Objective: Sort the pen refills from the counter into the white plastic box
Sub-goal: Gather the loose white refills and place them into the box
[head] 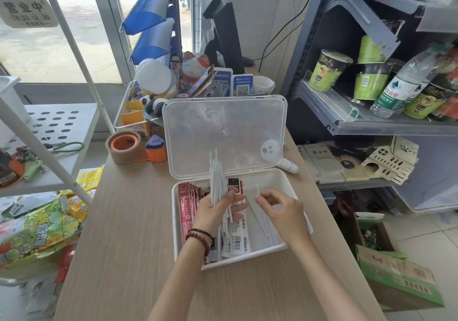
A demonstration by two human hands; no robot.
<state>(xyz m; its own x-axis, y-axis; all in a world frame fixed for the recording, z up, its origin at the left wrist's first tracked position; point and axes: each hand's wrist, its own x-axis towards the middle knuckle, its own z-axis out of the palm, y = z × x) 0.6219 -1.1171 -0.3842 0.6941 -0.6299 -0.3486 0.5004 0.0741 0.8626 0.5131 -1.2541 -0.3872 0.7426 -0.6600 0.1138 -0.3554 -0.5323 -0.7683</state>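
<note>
The white plastic box [280, 179] stands open on the wooden counter [128, 221], its clear lid [225, 132] tilted up behind it. My left hand [218, 209] grips a bundle of white pen refills [216, 177] upright over the box's left half. My right hand [282, 209] pinches a single white refill [257, 190] over the box's right half. Red refill packets [186, 206] and barcoded packs [238, 241] lie inside the box, along with loose white refills [264, 224] under my right hand.
A roll of brown tape [124, 146] and an orange-blue sharpener [156, 148] sit behind the box on the left. A clear tray of trinkets [138, 107] stands further back. Snack bags [39, 224] lie left of the counter, a grey shelf [371, 122] and cardboard box [396, 271] right.
</note>
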